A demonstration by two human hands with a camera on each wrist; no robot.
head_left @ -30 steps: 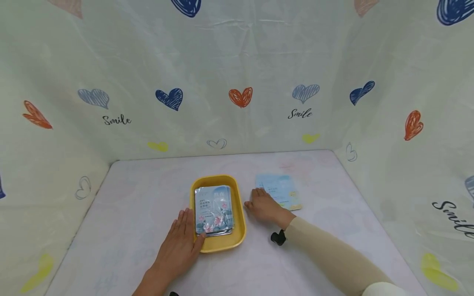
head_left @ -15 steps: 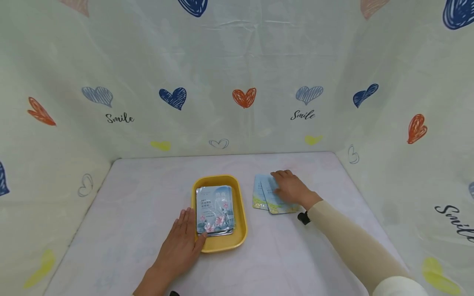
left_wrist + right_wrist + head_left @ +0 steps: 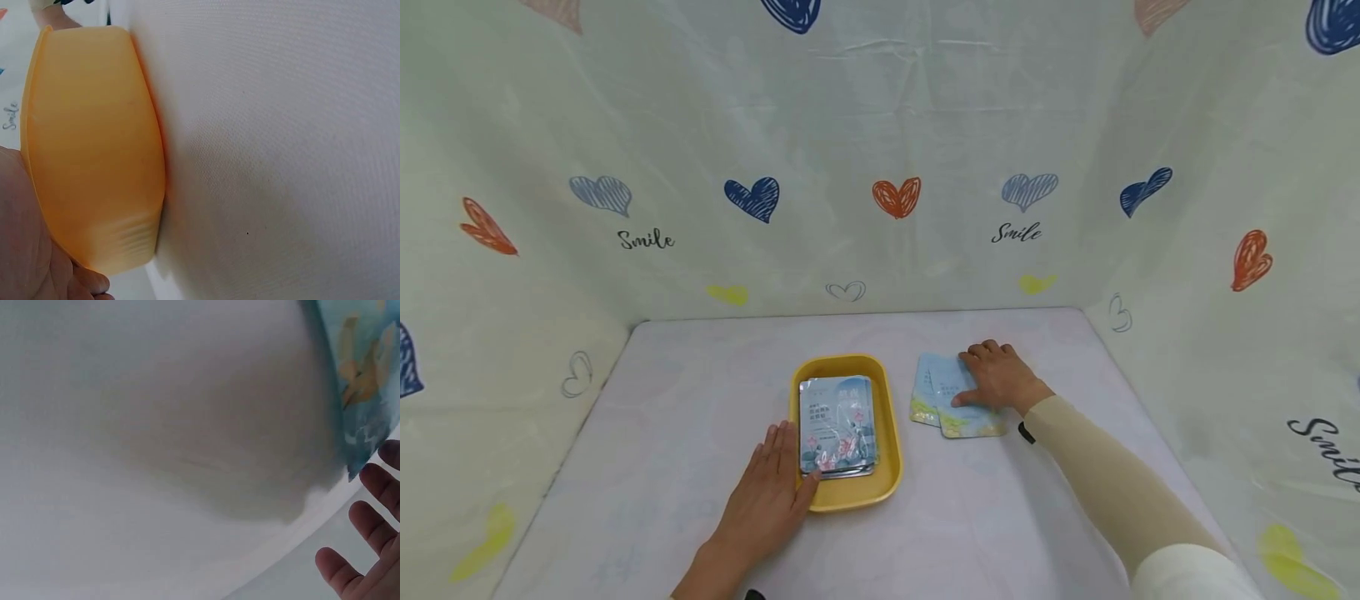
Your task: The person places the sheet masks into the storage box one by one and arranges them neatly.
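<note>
My left hand [image 3: 765,492] lies flat along the left side of a yellow plastic tray [image 3: 887,450], its fingers straight and the thumb over the near rim. In the left wrist view the left hand [image 3: 28,231] rests against the rim of the tray [image 3: 94,137]. A small stack of blue flat sachets [image 3: 837,425], printed with pink flowers, fills most of the tray. To the right, my right hand [image 3: 1002,377] rests over the right-hand of two light-blue sachets [image 3: 951,425], fingers spread. In the right wrist view its fingertips [image 3: 375,481] are at the corner of a sachet [image 3: 365,381].
The left-hand light-blue sachet [image 3: 925,400] lies partly under the other one. A white cloth [image 3: 647,467] covers the table. Behind and at both sides hangs a pale curtain [image 3: 820,108] printed with hearts and the word Smile.
My right hand has moved right and away over the light-blue sachets, which now lie fanned apart with the right-hand one turned slightly. The left hand and tray keep their places.
</note>
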